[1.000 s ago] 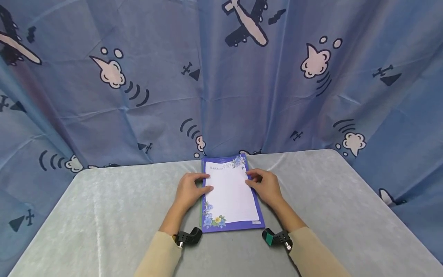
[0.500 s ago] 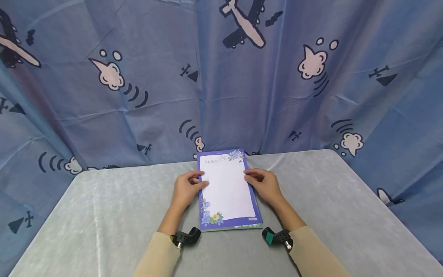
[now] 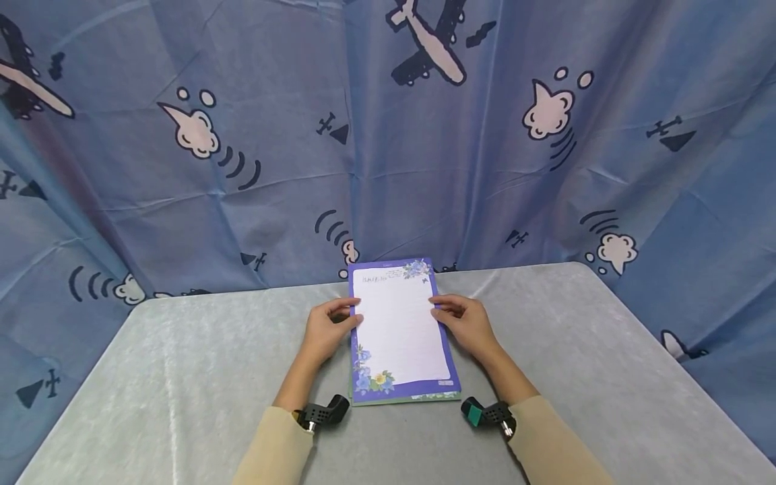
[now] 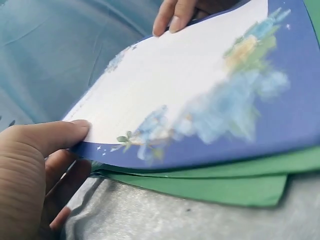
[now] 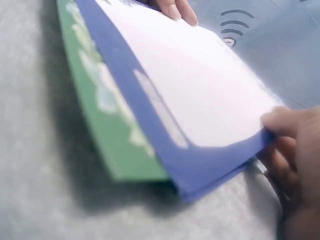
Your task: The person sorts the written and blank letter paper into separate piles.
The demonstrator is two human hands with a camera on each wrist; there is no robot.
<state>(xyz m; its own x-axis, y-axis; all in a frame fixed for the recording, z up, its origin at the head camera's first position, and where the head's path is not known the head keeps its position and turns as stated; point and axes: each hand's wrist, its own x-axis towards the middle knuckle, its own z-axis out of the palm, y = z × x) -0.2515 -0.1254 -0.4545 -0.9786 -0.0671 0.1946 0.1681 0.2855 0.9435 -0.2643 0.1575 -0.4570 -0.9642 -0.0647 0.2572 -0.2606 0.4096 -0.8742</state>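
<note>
A stationery sheet (image 3: 400, 330) with a white middle, a purple-blue border and printed flowers tops a small stack. Beneath it, green sheets (image 4: 240, 189) stick out along the near edge. My left hand (image 3: 323, 330) pinches the stack's left edge, thumb on top and fingers underneath. On the opposite edge my right hand (image 3: 469, 327) grips it the same way, as the right wrist view confirms. The near part of the stack looks raised above the cloth in both wrist views. How many sheets lie below is hidden.
A pale grey cloth (image 3: 218, 377) covers the table. Behind its far edge hangs a blue curtain (image 3: 291, 168) printed with planes and clouds. Black wrist devices (image 3: 330, 412) sit at both cuffs.
The purple-bordered sheet has shifted away from me, and a strip of green now shows along its near edge. It went left, then slightly back right, with both hands on its sides.
</note>
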